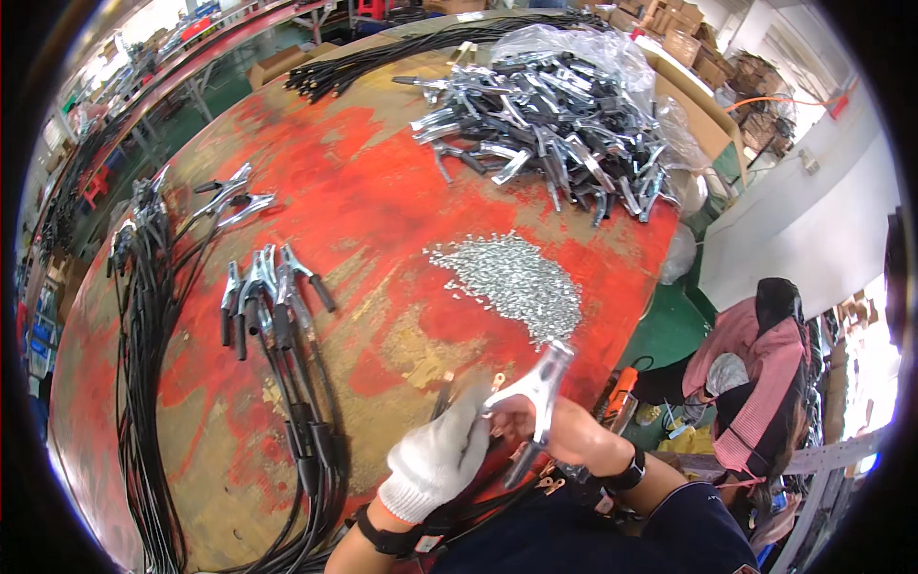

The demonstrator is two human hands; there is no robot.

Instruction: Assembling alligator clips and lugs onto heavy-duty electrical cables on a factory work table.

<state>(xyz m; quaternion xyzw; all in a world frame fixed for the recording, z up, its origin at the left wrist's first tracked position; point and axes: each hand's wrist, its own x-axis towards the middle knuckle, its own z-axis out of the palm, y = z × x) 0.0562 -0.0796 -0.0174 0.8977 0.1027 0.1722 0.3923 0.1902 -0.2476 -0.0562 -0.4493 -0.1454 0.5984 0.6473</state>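
Observation:
In front of me, at the table's near edge, a silvery spring clamp with a dark handle grip is held up between my hands, its jaw end pointing away. My left hand, in a white knitted glove, is closed at the clamp's left arm. Just above the gloved fingers shows a small copper-coloured cable lug. My bare right hand is closed around the clamp from the right, its fingers partly hidden behind the metal. Beyond the clamp lies a heap of small silvery screws.
A big pile of clamps covers the table's far right, beside plastic bags and a cardboard box. Black cables with clamps lie left, next to a longer cable bundle. An orange tool and a seated person are right.

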